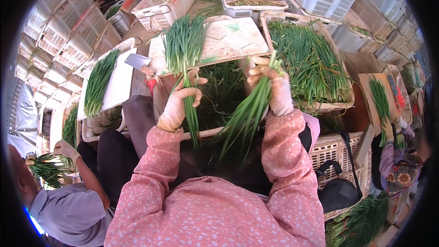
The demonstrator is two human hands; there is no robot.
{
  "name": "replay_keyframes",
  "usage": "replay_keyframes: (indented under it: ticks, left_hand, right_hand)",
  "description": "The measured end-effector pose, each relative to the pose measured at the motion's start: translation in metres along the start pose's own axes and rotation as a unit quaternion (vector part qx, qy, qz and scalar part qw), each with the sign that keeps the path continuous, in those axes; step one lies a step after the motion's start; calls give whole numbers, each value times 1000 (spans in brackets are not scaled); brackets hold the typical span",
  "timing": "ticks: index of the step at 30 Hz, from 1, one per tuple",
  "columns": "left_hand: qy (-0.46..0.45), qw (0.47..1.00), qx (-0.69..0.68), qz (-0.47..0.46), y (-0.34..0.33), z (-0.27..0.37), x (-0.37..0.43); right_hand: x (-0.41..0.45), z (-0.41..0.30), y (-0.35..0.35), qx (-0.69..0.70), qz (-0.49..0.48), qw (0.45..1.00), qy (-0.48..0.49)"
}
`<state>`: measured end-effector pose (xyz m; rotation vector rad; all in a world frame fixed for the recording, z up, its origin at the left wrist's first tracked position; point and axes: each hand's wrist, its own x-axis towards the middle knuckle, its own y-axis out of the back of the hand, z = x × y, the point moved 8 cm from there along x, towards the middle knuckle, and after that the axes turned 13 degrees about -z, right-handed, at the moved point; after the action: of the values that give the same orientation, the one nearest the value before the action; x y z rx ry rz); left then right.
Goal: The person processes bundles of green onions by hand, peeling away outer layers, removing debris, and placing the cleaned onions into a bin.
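Observation:
Both hands wear pale thin gloves. My left hand (pixel 176 108) holds a few long garlic chive stalks (pixel 192 120) hanging between its curled fingers, near the front edge of a white board (pixel 236 37). A thick pile of chives (pixel 185 43) lies on that board, its stem ends towards me. To the right, my right hand (pixel 276 87) grips a bunch of chives (pixel 249 115) by the stem ends, with the leaves trailing down and left. Below the board, an open crate (pixel 205 133) holds loose leaves in shadow.
A crate heaped with chives (pixel 308 61) stands right of the board. At left lie a cleaver (pixel 138 60) and a chive-laden board (pixel 118 85). One co-worker (pixel 68 199) sits at left, another (pixel 399 164) at right. Stacked white crates (pixel 68 34) line the left side.

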<state>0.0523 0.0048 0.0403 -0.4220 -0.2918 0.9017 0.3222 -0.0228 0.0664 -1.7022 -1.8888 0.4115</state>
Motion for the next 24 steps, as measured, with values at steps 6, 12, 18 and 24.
replay_keyframes:
  ticks: [6,12,18,24]
  left_hand:
    - [53,995,-54,-66,-41,-45,14]
    - [95,994,-13,-51,-56,-54,10]
    - [80,996,19,24,-39,-56,-5]
    - [86,991,78,61,-14,-68,-9]
  right_hand:
    - [-2,41,-35,-116,-40,986,-117]
    - [-10,92,-40,-184,-73,953,-231]
    - [-7,88,-25,-223,-63,948,-218]
    - [-5,92,-27,-206,-53,955,-207]
